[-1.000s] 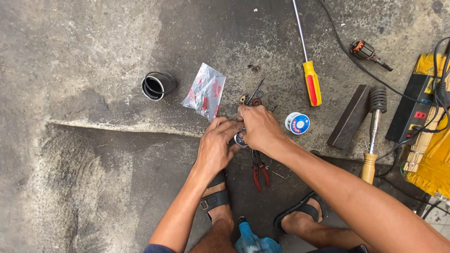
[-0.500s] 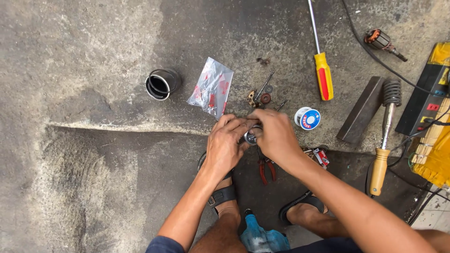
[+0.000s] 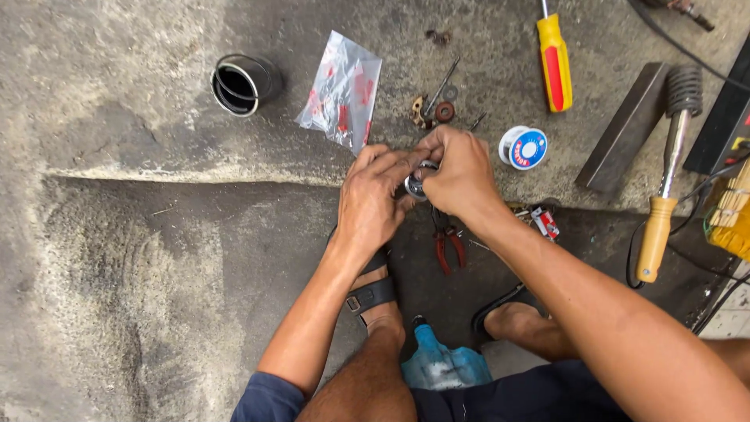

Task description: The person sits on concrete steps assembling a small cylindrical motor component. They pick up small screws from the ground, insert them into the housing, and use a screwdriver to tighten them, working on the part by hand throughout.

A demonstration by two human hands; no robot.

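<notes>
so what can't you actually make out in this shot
Head view only:
- Small metal part: mostly covered by the left hand and right hand, so its kind is unclear.
- Pliers: jaws hidden under the right wrist.
- Screwdriver: shaft cut off by the top edge.
- Bits by the plastic bag: too small to identify.
- Yellow box: cut off at the right edge.

I see both hands (image 3: 414,187) meeting mid-floor over a small round part (image 3: 416,186). Left of them a plastic bag (image 3: 344,92), then a short pipe (image 3: 242,82); right, a wire spool (image 3: 523,148), screwdriver (image 3: 554,62), soldering iron (image 3: 664,187). Pliers (image 3: 447,244) lie just below the hands.
</notes>
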